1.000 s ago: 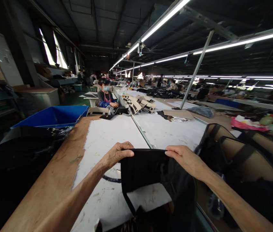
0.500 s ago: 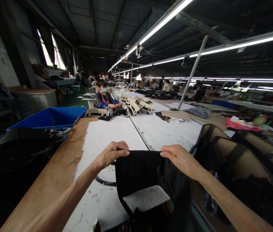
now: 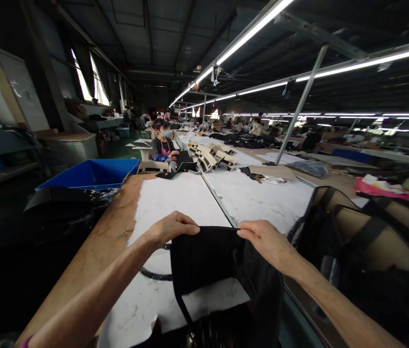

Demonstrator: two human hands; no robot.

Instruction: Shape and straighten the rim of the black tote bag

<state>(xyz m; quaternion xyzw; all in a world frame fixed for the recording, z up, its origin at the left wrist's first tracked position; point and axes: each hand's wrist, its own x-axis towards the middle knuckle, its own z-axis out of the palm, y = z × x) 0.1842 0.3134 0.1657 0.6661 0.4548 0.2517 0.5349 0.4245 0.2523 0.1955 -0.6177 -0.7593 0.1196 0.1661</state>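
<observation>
My left hand [image 3: 177, 228] pinches the top edge of a black bag [image 3: 207, 256] between thumb and fingers. On the same edge, a short way to the right, my right hand [image 3: 260, 238] pinches too, so the edge is stretched between them. The bag stands open towards me over the white-covered table [image 3: 168, 198], and a white patch shows inside its outline. A dark curved strap [image 3: 155, 276] lies on the table left of the bag. The bag's lower part is dark and cut off by the bottom of the view.
Black bags with tan insides [image 3: 361, 227] stand on the right. At the left are a blue bin [image 3: 91, 173] and dark plastic-wrapped material. Beyond the table sits a co-worker [image 3: 164, 145] beside cream-and-black pieces [image 3: 207, 158]. A slanted metal post [image 3: 302, 104] rises at the right.
The view has swung slightly left, so the surroundings sit further right. Both hands keep their pinch on the bag's edge, now a little closer together. The co-worker now raises a dark piece.
</observation>
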